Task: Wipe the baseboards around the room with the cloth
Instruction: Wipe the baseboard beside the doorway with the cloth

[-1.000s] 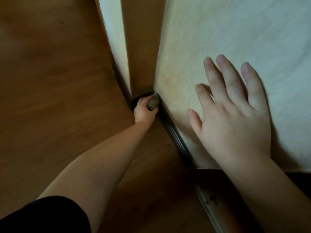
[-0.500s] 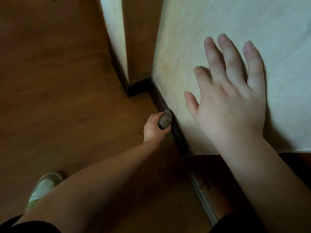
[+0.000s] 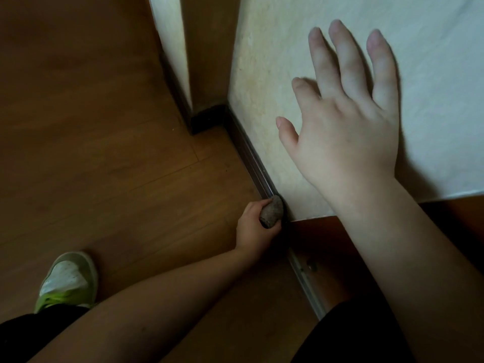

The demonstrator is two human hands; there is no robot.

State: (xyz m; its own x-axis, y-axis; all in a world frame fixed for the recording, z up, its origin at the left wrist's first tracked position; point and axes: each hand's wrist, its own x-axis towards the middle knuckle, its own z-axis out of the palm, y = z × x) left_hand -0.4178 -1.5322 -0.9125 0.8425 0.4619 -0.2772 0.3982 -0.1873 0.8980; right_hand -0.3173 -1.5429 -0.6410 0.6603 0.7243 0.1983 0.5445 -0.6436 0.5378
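Fingers of left hand (image 3: 252, 226) grip cloth (image 3: 272, 214) against baseboard (image 3: 251, 155); right hand (image 3: 343, 121) spread flat on wall (image 3: 262, 74)

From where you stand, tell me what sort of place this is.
Probably a room in a home: wood-look plank floor, pale papered wall with a dark baseboard, and what looks like a sliding-door track.
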